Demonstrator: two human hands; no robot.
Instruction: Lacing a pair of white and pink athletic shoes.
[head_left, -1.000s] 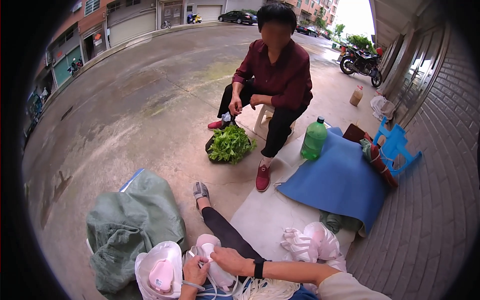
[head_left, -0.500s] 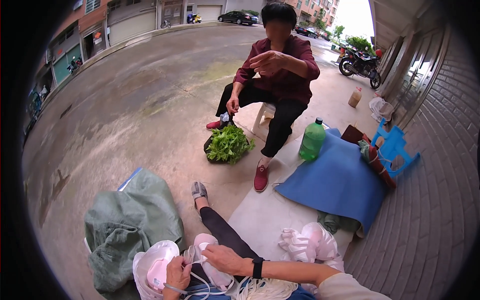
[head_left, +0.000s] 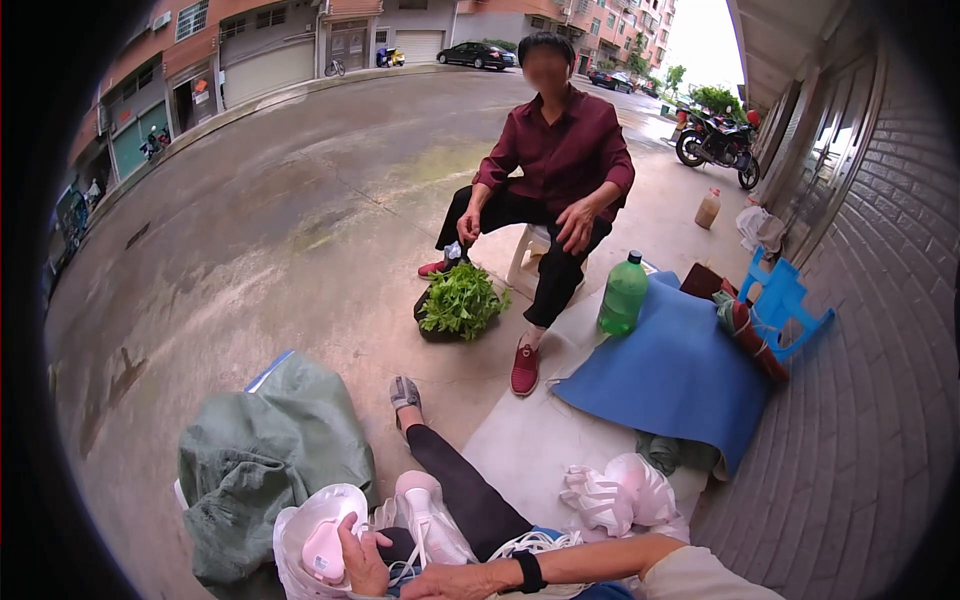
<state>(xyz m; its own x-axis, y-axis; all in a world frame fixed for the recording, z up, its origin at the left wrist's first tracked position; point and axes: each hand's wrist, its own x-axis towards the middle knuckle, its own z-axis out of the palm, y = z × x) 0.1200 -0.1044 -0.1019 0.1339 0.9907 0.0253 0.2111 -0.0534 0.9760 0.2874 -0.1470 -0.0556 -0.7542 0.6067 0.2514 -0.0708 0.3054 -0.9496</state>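
Note:
My left hand [head_left: 362,562] is raised beside a white and pink shoe [head_left: 323,548], fingers and thumb apart, with no lace visible between them. My right hand [head_left: 455,582] lies low at the picture's bottom edge in front of my lap; its fingers are mostly hidden. Between my hands and my outstretched leg stands a second pink and white shoe [head_left: 437,525], toe pointing away, with loose white laces trailing from it toward my right hand. A bundle of white laces [head_left: 535,543] rests on my lap, partly covered by my right forearm.
A green sack [head_left: 275,440] slumps at left. More pink and white shoe pieces [head_left: 625,490] lie at right, near a blue mat [head_left: 670,375], a green bottle [head_left: 625,295] and a blue plastic stool [head_left: 785,300]. Ahead, a seated person [head_left: 555,150] has leafy greens [head_left: 462,302] at their feet.
My hands have parted: the right has dropped toward the bottom edge, away from the second shoe, and the left has loosened its fingers. The seated person has lowered a raised hand to the knee.

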